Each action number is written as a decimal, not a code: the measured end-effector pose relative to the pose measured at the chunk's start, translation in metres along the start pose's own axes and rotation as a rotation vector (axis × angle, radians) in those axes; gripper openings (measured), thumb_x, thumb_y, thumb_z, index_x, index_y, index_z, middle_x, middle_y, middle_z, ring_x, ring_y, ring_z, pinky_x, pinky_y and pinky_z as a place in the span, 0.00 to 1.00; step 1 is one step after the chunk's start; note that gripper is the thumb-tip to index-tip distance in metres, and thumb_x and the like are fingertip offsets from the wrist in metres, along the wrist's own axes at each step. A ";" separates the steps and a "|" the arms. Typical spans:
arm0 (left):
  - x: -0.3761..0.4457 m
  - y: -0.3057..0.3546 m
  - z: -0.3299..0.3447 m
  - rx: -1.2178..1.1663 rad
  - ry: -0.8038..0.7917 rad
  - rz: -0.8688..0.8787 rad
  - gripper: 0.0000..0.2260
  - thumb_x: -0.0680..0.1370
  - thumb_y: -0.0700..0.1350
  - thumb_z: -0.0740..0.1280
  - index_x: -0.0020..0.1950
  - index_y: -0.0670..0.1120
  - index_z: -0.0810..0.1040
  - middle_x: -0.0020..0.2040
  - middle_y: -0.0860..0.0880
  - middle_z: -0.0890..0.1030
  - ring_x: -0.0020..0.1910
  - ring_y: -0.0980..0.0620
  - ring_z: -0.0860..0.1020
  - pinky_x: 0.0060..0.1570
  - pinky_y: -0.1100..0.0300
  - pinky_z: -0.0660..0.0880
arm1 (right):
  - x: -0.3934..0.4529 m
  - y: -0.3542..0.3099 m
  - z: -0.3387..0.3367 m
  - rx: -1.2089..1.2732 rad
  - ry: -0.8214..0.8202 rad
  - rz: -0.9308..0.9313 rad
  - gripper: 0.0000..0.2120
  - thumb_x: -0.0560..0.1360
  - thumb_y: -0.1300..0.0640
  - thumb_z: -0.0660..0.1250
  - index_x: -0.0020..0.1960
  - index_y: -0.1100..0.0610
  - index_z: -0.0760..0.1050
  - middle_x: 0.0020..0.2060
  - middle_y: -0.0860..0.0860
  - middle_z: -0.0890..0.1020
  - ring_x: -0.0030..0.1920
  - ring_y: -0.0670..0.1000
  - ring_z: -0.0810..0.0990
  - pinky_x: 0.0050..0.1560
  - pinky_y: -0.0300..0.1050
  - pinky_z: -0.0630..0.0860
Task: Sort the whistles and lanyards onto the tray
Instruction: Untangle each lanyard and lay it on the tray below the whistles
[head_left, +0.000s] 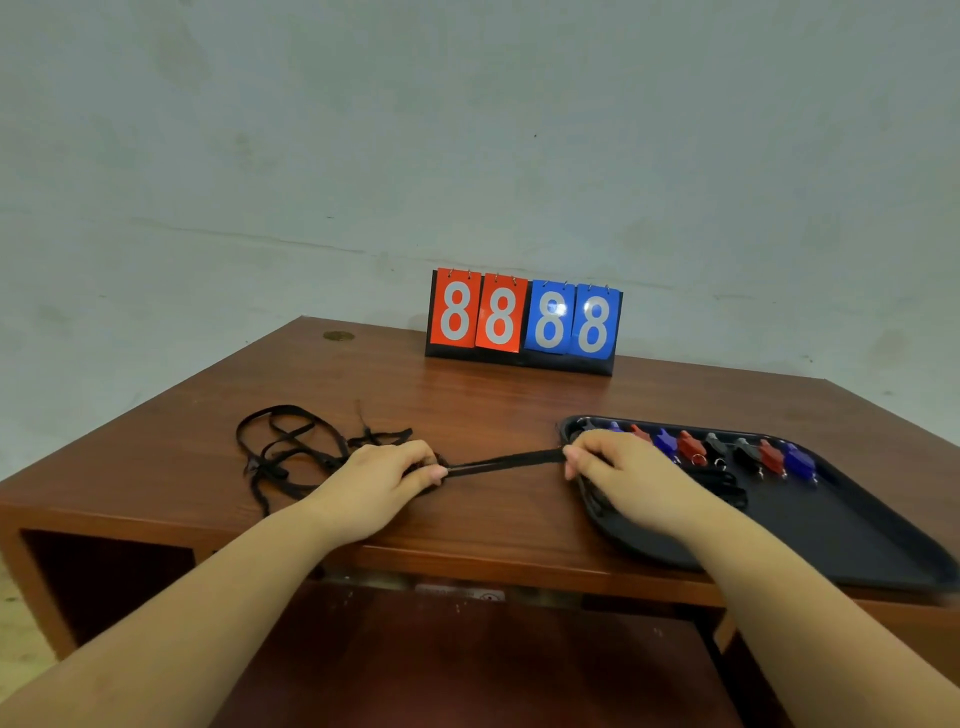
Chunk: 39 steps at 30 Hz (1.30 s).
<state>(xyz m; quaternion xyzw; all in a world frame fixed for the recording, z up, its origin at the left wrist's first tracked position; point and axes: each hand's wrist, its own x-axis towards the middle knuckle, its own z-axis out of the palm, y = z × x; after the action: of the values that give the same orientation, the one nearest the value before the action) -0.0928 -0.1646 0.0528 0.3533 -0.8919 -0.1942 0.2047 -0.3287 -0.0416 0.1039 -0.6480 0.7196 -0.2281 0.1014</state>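
Note:
A black lanyard (504, 460) is stretched taut between my two hands above the wooden table. My left hand (382, 480) pinches its left end; my right hand (618, 475) pinches its right end at the near-left rim of the black tray (852, 535). Several red, blue and black whistles (691, 446) lie in a row along the tray's far side. More black lanyards (722, 486) lie folded on the tray just behind my right hand. A tangle of loose black lanyards (291, 447) lies on the table to the left of my left hand.
A flip scoreboard (524, 322) showing 8 8 8 8 in red and blue stands at the back of the table (493, 405), against the wall. The table's front edge runs under my forearms, with an open shelf below.

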 end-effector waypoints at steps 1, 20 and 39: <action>0.000 -0.001 0.000 -0.007 0.002 -0.007 0.10 0.80 0.54 0.57 0.51 0.53 0.76 0.49 0.57 0.80 0.49 0.58 0.76 0.53 0.59 0.73 | -0.001 0.005 -0.003 0.002 0.008 0.015 0.14 0.79 0.47 0.56 0.40 0.47 0.75 0.32 0.48 0.76 0.33 0.46 0.73 0.37 0.40 0.70; 0.002 -0.017 -0.003 -0.073 0.091 -0.145 0.17 0.81 0.55 0.55 0.38 0.50 0.75 0.37 0.52 0.77 0.40 0.55 0.75 0.39 0.61 0.67 | -0.020 0.041 -0.022 0.030 0.137 0.174 0.15 0.80 0.48 0.56 0.39 0.49 0.77 0.45 0.58 0.82 0.50 0.57 0.79 0.48 0.47 0.72; 0.021 0.043 0.013 0.105 0.173 0.089 0.10 0.79 0.52 0.60 0.57 0.54 0.76 0.57 0.57 0.75 0.58 0.57 0.71 0.64 0.56 0.66 | -0.034 0.029 -0.025 0.090 0.149 0.150 0.15 0.80 0.47 0.56 0.41 0.48 0.78 0.46 0.52 0.83 0.55 0.57 0.79 0.52 0.47 0.73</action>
<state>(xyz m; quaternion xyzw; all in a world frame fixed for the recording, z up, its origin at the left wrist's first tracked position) -0.1372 -0.1483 0.0674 0.3391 -0.8946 -0.1070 0.2705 -0.3610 -0.0016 0.1076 -0.5682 0.7608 -0.2993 0.0935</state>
